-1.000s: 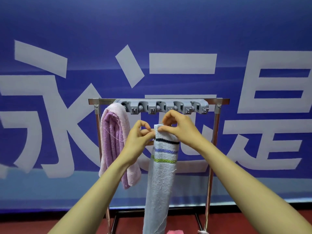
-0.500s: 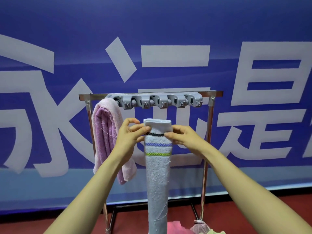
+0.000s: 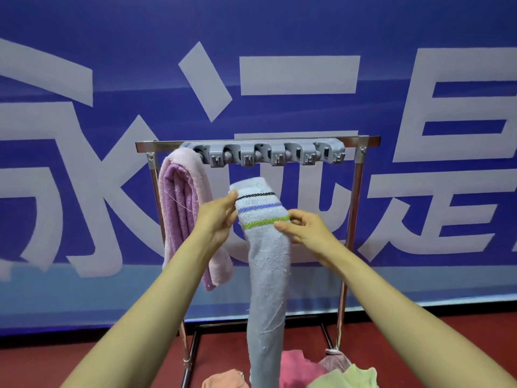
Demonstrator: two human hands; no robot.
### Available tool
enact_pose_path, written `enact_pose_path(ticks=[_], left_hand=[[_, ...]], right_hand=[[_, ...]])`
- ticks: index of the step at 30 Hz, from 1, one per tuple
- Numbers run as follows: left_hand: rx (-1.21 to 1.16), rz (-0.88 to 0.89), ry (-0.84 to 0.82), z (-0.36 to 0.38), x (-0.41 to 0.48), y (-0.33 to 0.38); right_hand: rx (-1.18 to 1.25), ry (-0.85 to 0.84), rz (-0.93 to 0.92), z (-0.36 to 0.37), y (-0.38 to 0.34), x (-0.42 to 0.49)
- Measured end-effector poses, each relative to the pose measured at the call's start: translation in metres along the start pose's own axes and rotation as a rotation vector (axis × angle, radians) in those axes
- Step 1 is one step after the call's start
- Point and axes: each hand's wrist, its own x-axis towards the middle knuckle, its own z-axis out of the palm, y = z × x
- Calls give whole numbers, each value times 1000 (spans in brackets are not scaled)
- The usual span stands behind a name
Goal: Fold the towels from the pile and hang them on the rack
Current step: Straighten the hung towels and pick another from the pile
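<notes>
Pinching striped towel (image 3: 267,247) near top with left hand (image 3: 216,219) and right hand (image 3: 305,228), one per edge; hanging lengthwise downward, below rack bar (image 3: 361,139) mid-frame, right of pink towel (image 3: 181,208).

I see pale blue towel (image 3: 267,261) folded into long narrow strip, hanging near-vertical, top end leaning left; black, purple and green stripes near top. Left hand (image 3: 216,219) and right hand (image 3: 307,228) pinch it at striped band, in front of rack (image 3: 361,141), below top bar. Pink towel (image 3: 181,214) folded, draped over top bar's left end. Rack: metal frame, upright. Pile (image 3: 296,368) of pink, salmon and green towels on floor (image 3: 84,359) at rack's foot.
</notes>
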Motion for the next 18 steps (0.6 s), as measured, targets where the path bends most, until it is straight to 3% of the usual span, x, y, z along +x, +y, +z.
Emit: enact_pose_path(ticks=[6,9,18], left_hand=[[170,-208,-214,-22,-16,-48],[306,-170,-318,-34,-25,-76],[350,-182,-493,-33,-23,-99]], right_hand=[[-25,24,94,7,-14,18],[-44,26,171,4,-13,21],[51,6,212,-16,-25,12]])
